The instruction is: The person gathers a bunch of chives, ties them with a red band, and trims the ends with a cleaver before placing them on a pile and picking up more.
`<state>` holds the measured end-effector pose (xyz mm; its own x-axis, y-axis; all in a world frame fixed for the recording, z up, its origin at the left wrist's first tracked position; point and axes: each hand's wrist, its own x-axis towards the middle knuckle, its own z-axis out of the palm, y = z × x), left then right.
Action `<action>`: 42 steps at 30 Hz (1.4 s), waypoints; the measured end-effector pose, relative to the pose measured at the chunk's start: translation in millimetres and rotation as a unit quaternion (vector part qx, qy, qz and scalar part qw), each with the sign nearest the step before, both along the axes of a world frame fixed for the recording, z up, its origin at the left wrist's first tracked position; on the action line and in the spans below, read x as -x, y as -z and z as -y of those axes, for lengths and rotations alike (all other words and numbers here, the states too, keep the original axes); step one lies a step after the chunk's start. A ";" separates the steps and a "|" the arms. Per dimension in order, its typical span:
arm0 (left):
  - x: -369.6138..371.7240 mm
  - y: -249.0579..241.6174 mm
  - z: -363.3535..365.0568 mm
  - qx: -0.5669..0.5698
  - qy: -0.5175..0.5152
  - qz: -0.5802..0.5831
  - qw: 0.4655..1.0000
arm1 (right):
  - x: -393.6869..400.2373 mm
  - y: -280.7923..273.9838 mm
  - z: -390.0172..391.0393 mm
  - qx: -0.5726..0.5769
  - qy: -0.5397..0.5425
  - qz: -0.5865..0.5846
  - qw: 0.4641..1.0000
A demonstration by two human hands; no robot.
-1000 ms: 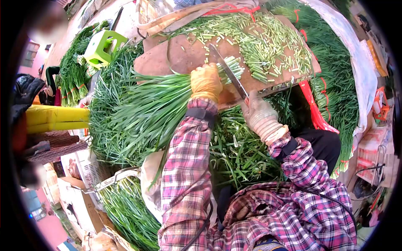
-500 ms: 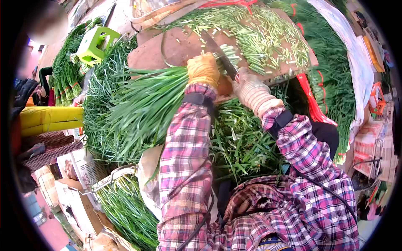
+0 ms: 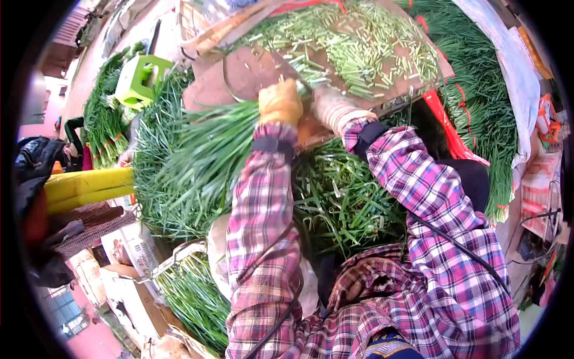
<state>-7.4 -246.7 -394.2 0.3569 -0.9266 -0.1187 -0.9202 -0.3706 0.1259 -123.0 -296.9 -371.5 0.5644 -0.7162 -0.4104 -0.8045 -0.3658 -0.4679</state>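
Observation:
My left hand [image 3: 280, 103], in an orange-yellow glove, is closed round a bunch of long green chives [image 3: 209, 134]. The leaves fan out to the left, and the cut ends point right over a reddish-brown board [image 3: 206, 87]. Close beside it is my right hand [image 3: 335, 107] in a pale, dirty glove, fingers wrapped round a knife handle. The knife's blade is smeared and mostly lost between the hands. Short pale stem pieces [image 3: 371, 57] lie scattered over the board's far and right parts. Loose green leaves [image 3: 347, 197] are heaped below the board.
Banded green bunches [image 3: 478, 78] are stacked at the right beside red ties [image 3: 439, 122]. A lime-green stool [image 3: 134, 84] stands at the upper left, near a yellow padded bar [image 3: 89, 186]. More greens [image 3: 191, 293] fill a container at the lower left.
My right hand with the knife has moved left, close to my left hand. The blade, plain before, is now blurred and mostly hidden. My left hand has shifted slightly left with the chives.

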 end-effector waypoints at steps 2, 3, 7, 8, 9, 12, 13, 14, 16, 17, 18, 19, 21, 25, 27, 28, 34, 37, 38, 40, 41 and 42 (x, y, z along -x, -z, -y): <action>8.7 -5.3 -9.4 0.022 0.025 0.010 0.999 | 12.1 3.1 9.5 0.037 -0.026 0.027 0.999; 14.1 -7.7 -19.5 0.012 0.026 0.025 0.999 | 16.9 2.6 13.7 0.041 -0.036 0.022 0.998; 12.7 0.6 -34.1 0.068 0.078 0.006 0.995 | 34.8 16.7 75.5 -0.042 0.083 0.049 0.994; 13.2 -5.4 -31.7 0.024 0.069 -0.014 0.997 | 40.3 13.4 84.0 -0.045 0.092 0.059 0.993; 12.0 -9.3 -31.3 0.019 0.079 -0.007 0.997 | 46.9 12.0 89.4 0.029 0.079 0.034 0.996; 8.2 -11.1 -38.8 0.021 0.075 -0.077 0.994 | 68.4 1.5 86.3 0.189 0.080 0.014 0.979; 6.3 -11.3 -44.9 0.056 0.085 -0.043 0.994 | 72.4 0.3 80.3 0.279 0.090 0.025 0.956; 4.5 -12.6 -51.0 0.093 0.094 -0.009 0.991 | 75.6 -0.4 75.7 0.306 0.074 0.040 0.948; 8.9 -19.3 -64.7 0.057 0.089 0.039 0.994 | 85.5 10.6 55.6 0.257 0.068 0.188 0.946; 8.7 -15.4 -67.0 0.052 0.089 0.041 0.994 | 85.8 21.9 46.9 0.240 0.056 0.264 0.932; 6.8 -8.4 -70.5 0.048 0.094 0.059 0.993 | 83.2 31.7 38.9 0.237 0.056 0.267 0.932; 5.2 -4.9 -72.0 0.046 0.101 0.077 0.991 | 80.0 38.1 31.0 0.162 0.052 0.295 0.940; 1.1 -6.8 -70.7 0.076 0.100 0.053 0.991 | 79.1 44.1 12.4 0.084 0.046 0.325 0.941; -23.1 -55.3 -91.8 0.201 0.066 -0.065 0.975 | 80.5 28.8 -5.3 -0.043 0.071 0.410 0.908; -38.0 -84.6 -124.4 0.276 0.004 -0.202 0.940 | 77.9 1.9 -26.0 -0.190 0.070 0.480 0.853; -19.8 -117.8 -133.6 0.299 -0.032 -0.334 0.893 | 70.9 -11.4 -34.0 -0.155 0.004 0.483 0.862; 8.6 -201.4 -200.5 0.350 -0.043 -0.371 0.859 | 40.9 -119.2 -97.2 -0.078 -0.164 0.612 0.770; 39.1 -227.4 -217.7 0.373 -0.055 -0.458 0.805 | 47.8 -157.6 -122.1 0.010 -0.217 0.653 0.725; 49.9 -235.9 -221.7 0.377 -0.079 -0.571 0.725 | 54.9 -172.5 -131.4 -0.022 -0.232 0.680 0.695; 69.2 -254.3 -232.1 0.385 -0.021 -0.532 0.754 | 68.0 -191.7 -138.6 0.040 -0.248 0.705 0.663; 78.4 -262.1 -236.6 0.386 0.027 -0.492 0.780 | 74.2 -198.3 -142.0 0.093 -0.259 0.726 0.631; 87.9 -268.3 -238.2 0.379 0.013 -0.526 0.761 | 81.5 -202.1 -144.3 0.029 -0.260 0.746 0.613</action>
